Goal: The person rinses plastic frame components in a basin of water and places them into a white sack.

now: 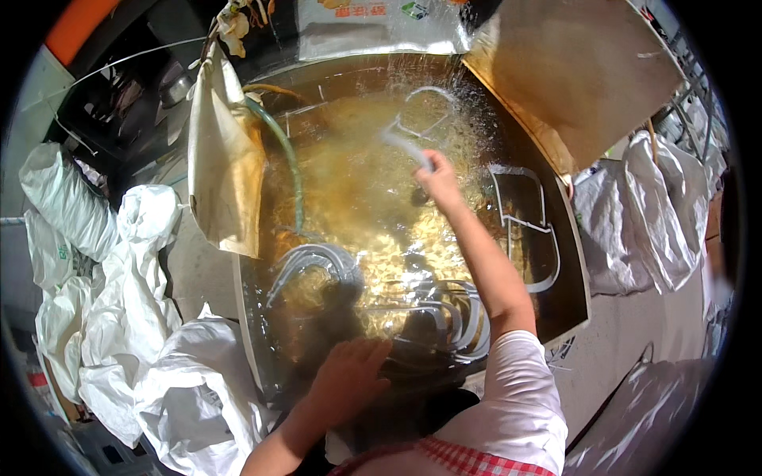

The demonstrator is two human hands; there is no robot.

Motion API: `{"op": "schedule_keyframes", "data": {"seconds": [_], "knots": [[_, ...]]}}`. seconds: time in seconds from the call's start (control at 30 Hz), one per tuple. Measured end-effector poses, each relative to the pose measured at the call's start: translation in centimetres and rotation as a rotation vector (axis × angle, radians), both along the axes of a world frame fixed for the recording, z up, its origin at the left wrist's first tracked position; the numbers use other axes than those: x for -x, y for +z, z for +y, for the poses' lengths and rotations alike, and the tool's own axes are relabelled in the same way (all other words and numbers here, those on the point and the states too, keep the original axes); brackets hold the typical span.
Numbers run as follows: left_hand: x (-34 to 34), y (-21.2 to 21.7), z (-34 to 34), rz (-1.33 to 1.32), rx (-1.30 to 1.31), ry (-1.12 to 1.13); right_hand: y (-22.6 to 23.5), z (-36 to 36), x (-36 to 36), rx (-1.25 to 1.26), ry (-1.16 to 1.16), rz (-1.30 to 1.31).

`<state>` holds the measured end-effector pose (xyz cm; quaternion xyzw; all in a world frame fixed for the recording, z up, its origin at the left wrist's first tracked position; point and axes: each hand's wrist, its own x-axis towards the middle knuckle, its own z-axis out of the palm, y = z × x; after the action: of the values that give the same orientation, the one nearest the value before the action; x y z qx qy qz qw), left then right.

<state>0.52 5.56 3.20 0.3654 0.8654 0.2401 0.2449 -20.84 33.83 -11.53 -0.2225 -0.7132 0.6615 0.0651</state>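
Observation:
A wide tank (252,333) of yellowish water lies before me. My right hand (439,178) reaches over its middle, closed round a grey bent strip (406,147) whose far part blurs into splashing water. My left hand (353,373) hovers over the near edge, holding nothing, its fingers stretched out. Beyond it, a bundle of grey bent strips (476,321) lies in the water. To the left sits a round grey coil (345,262). Bent pale frame-like strips (546,208) rest along the right wall, and another pale loop (432,89) shows at the back.
A green hose (294,163) dips into the water at the left. Stained boards stand at the left (226,159) and far right (571,71). White sacks (198,381) crowd the left side; more sacks (659,214) stand at the right. A white printed sack (381,36) borders the back.

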Motion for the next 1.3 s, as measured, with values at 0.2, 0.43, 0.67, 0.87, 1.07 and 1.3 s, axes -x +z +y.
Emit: {"op": "schedule_keyframes", "data": {"seconds": [0.2,0.43,0.67,0.87,1.07,1.3], "knots": [[-3.9,1.7,0.9,-0.069,-0.089,0.036,6.9,13.1,-7.9,0.788,-0.584,0.678],[-5.0,0.0,2.0,-0.184,-0.002,0.083,-4.6,17.8,-21.8,1.042,-1.024,0.496],[-5.3,-3.4,1.1,-0.037,0.169,0.094,-13.8,16.7,-29.2,-0.074,-0.911,-0.252],[-5.5,-3.8,0.6,0.055,0.049,0.121,-12.3,13.6,-33.5,-0.239,-0.329,-0.545],[-5.5,-5.6,1.2,-0.125,0.090,0.144,-10.3,7.9,-31.2,0.067,-0.061,-0.544],[-4.1,-11.3,3.6,-0.201,0.077,0.049,-11.6,7.6,-28.5,-0.258,0.445,-0.685]]}}
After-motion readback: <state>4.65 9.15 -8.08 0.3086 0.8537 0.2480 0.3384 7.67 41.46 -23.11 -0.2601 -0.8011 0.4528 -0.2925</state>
